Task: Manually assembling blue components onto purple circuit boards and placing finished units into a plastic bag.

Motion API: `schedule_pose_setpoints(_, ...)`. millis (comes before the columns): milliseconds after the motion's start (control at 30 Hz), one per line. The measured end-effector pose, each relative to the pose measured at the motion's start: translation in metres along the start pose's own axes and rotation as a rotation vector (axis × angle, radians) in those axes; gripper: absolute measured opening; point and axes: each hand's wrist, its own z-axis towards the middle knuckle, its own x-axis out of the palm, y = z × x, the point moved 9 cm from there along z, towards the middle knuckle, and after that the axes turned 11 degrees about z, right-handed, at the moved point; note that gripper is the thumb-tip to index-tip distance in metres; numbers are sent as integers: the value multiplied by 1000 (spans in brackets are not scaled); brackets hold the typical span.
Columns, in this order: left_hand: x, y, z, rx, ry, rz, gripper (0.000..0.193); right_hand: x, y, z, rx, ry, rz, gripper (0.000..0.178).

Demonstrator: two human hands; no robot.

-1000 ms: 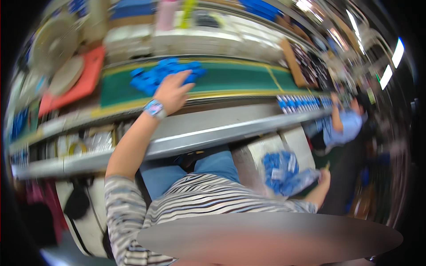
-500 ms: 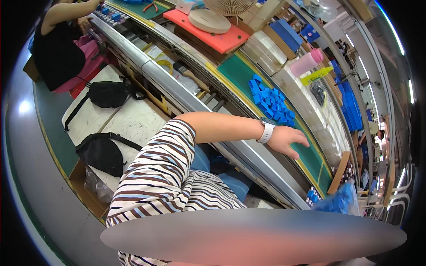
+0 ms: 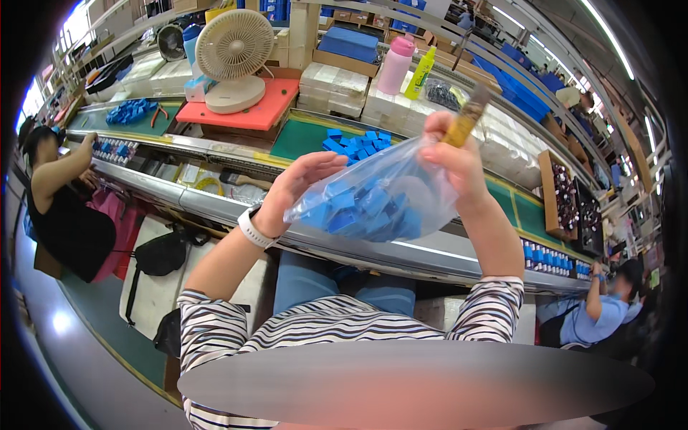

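Bag (image 3: 437, 186) of blue blocks (image 3: 358, 208) and yellow-handled tool (image 3: 463, 123) occupy our right hand (image 3: 453, 163) above the bench's (image 3: 401, 254) near edge; carrying, we judge, next needs steadying by our spread left hand (image 3: 288, 190).

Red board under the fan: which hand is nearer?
Left. The left hand is on the near side of the red board, slightly right; the right hand, holding the plastic bag, is much farther right.

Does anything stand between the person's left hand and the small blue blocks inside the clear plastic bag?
Yes: the clear plastic bag itself, wrapped around the small blue blocks, lies between them and the open left hand. Nothing else visible stands in between.
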Motion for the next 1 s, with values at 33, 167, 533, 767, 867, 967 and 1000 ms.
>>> schedule_pose_setpoints(33,-5,-7,-4,63,-86,83,89,2,-6,1,30,-18,24,28)
schedule_pose_setpoints(167,11,-35,-22,336,-110,603,46,8,-13,4,31,-46,20,26)
schedule_pose_setpoints(533,36,-100,35,560,-180,1658,23,-64,-2,9,54,-106,-206,22)
schedule_pose_setpoints(767,43,-121,41,539,-123,1865,28,-76,-43,13,115,25,-478,20)
schedule_pose_setpoints(867,29,-116,39,393,-111,1873,21,-68,-57,16,132,71,-625,20)
schedule_pose_setpoints(967,25,-115,33,458,-181,1854,25,-62,-72,18,190,154,-778,20)
schedule_pose_setpoints(1000,26,-113,31,532,-164,1798,24,-58,-73,19,186,190,-805,20)
